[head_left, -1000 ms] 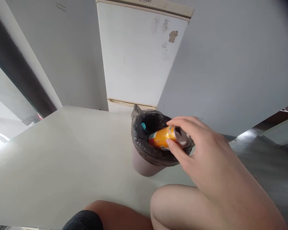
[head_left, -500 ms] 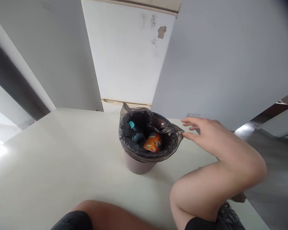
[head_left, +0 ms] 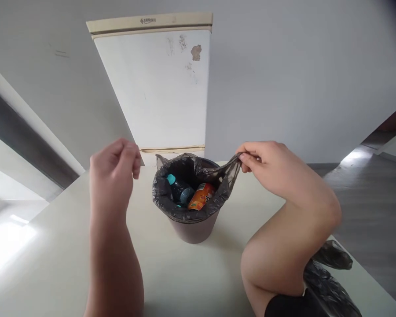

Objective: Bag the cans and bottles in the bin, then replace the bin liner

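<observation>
A dark plastic trash bag (head_left: pixel 160 187) lines a brownish trash can (head_left: pixel 194 231) standing on the pale tabletop. Its rim is folded over the can's edge. Inside lie a dark bottle with a turquoise cap (head_left: pixel 181 192) and an orange can-like container (head_left: pixel 202 197). My right hand (head_left: pixel 259 162) pinches the bag's right edge and pulls it out to the side, away from the can. Left of the can, my left hand (head_left: pixel 115 163) hovers with curled fingers, apart from the bag's left corner; nothing shows in it.
Behind the table stands a white refrigerator (head_left: pixel 155 88) with worn spots on its door, against a grey wall (head_left: pixel 284 79). Another black plastic bag (head_left: pixel 331 281) lies by my right elbow, near the table's right edge. The pale table (head_left: pixel 185 281) extends toward me.
My left hand has risen from the bottom edge to beside the can. My right hand has closed on the bag's edge and drawn it outward and up. The view has shifted slightly.
</observation>
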Demonstrator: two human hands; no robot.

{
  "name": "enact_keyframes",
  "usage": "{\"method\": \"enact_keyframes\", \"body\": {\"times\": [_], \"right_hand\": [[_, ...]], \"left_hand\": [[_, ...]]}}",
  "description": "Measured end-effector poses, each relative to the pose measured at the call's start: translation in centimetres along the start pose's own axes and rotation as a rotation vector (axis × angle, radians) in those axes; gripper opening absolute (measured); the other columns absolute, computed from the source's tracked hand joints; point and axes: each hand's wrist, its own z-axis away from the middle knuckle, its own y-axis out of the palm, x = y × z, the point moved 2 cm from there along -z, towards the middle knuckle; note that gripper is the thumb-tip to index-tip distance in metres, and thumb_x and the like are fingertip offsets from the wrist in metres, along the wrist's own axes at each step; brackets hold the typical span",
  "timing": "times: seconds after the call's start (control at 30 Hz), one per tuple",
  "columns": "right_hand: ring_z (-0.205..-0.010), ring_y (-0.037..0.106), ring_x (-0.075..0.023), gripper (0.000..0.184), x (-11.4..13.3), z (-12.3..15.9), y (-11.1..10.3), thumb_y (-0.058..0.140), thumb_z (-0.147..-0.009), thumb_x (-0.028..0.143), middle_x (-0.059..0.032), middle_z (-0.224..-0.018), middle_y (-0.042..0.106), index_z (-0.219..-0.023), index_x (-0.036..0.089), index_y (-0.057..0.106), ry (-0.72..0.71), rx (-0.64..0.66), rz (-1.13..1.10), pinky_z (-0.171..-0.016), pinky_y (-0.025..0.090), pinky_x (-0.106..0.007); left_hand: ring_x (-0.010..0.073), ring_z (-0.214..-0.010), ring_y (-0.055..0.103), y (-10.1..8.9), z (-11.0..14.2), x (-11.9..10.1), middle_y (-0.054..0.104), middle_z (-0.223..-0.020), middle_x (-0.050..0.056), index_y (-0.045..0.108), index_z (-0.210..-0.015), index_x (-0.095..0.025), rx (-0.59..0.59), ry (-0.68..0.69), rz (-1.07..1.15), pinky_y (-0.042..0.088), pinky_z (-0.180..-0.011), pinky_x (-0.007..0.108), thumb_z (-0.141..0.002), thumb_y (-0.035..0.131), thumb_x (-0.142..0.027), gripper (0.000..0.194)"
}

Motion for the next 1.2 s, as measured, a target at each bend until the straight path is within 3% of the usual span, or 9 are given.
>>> {"method": "enact_keyframes", "body": {"times": [0.03,0.1,0.23,0.37,0.5,0.6,0.8,0.97,1.2], "right_hand": [[-0.064,0.056,-0.0169,0.028,0.3,0.0,-0.1,0.047,-0.100,0.028,-0.0013,-0.073,0.066,-0.079,0.023,0.063,-0.010,-0.017,-0.043,-0.062,0.041,-0.031],[-0.068,0.060,-0.0181,0.029,0.8,0.1,0.0,0.048,-0.101,0.030,-0.0017,-0.074,0.066,-0.077,0.023,0.062,-0.029,-0.029,-0.126,-0.065,0.044,-0.032],[-0.080,0.068,-0.0228,0.035,1.7,-0.1,0.5,0.046,-0.105,0.038,-0.0045,-0.083,0.071,-0.077,0.023,0.062,-0.038,-0.106,-0.367,-0.072,0.054,-0.035],[-0.086,0.069,-0.0249,0.036,2.5,-0.2,1.1,0.046,-0.106,0.044,-0.0071,-0.089,0.072,-0.080,0.025,0.062,-0.039,-0.239,-0.550,-0.074,0.058,-0.038],[-0.086,0.068,-0.0214,0.037,3.0,-0.6,1.3,0.047,-0.106,0.039,-0.0068,-0.088,0.068,-0.074,0.023,0.058,-0.161,-0.315,-0.677,-0.076,0.057,-0.036],[-0.091,0.066,-0.0207,0.033,2.7,-1.2,1.5,0.050,-0.104,0.035,-0.0059,-0.092,0.067,-0.074,0.022,0.055,-0.164,-0.337,-0.775,-0.076,0.055,-0.034],[-0.117,0.067,-0.0316,0.026,1.9,-1.8,1.5,0.050,-0.102,0.045,-0.0100,-0.125,0.072,-0.088,0.026,0.062,-0.103,-0.280,-0.873,-0.088,0.058,-0.048],[-0.121,0.066,-0.0319,0.062,1.7,-2.2,1.3,0.026,-0.105,0.069,-0.0132,-0.142,0.064,-0.129,0.025,0.062,-0.049,-0.259,-0.589,-0.083,0.057,-0.045],[-0.133,0.061,-0.0298,0.050,1.1,-3.1,1.9,0.029,-0.107,0.047,-0.0129,-0.149,0.058,-0.135,0.021,0.060,-0.088,-0.448,-0.775,-0.092,0.057,-0.044]], "left_hand": [[0.0184,-0.081,0.067,0.2,-1.7,0.9,0.070,-0.083,0.002,0.068,-0.079,-0.024,-0.065,0.022,-0.082,0.053,-0.065,0.029,-0.096,0.062,-0.044,0.027],[0.0231,-0.087,0.071,0.7,-4.5,3.3,0.075,-0.094,0.007,0.071,-0.089,-0.022,0.005,-0.140,-0.207,0.057,-0.066,0.031,-0.093,0.062,-0.059,0.038],[0.0308,-0.095,0.073,1.3,-5.8,6.7,0.077,-0.108,0.017,0.076,-0.101,-0.017,0.508,-0.473,-0.265,0.062,-0.076,0.039,-0.082,0.059,-0.085,0.072],[0.0258,-0.091,0.070,1.7,-4.6,5.8,0.077,-0.094,0.010,0.078,-0.088,-0.023,0.772,-0.407,-0.233,0.060,-0.086,0.036,-0.082,0.069,-0.076,0.054],[0.0173,-0.064,0.057,1.7,-4.9,4.9,0.062,-0.065,0.004,0.070,-0.068,-0.020,0.710,-0.239,-0.275,0.053,-0.069,0.032,-0.085,0.075,-0.061,0.045],[0.0144,-0.058,0.051,1.4,-5.2,4.7,0.057,-0.061,0.002,0.069,-0.066,-0.019,0.533,-0.203,-0.245,0.047,-0.061,0.029,-0.088,0.073,-0.053,0.040],[0.0128,-0.074,0.062,0.7,-4.4,2.2,0.069,-0.081,0.006,0.072,-0.083,-0.014,0.331,-0.204,0.239,0.055,-0.072,0.024,-0.101,0.061,-0.026,0.024],[0.0178,-0.093,0.071,0.9,-4.5,1.5,0.077,-0.098,0.011,0.072,-0.096,-0.008,0.249,-0.243,0.634,0.059,-0.099,0.036,-0.107,0.048,-0.023,0.030],[0.0087,-0.067,0.061,0.6,-5.8,2.8,0.067,-0.071,-0.002,0.061,-0.085,-0.014,0.054,-0.279,0.873,0.058,-0.076,0.026,-0.099,0.058,-0.012,0.014]]}}
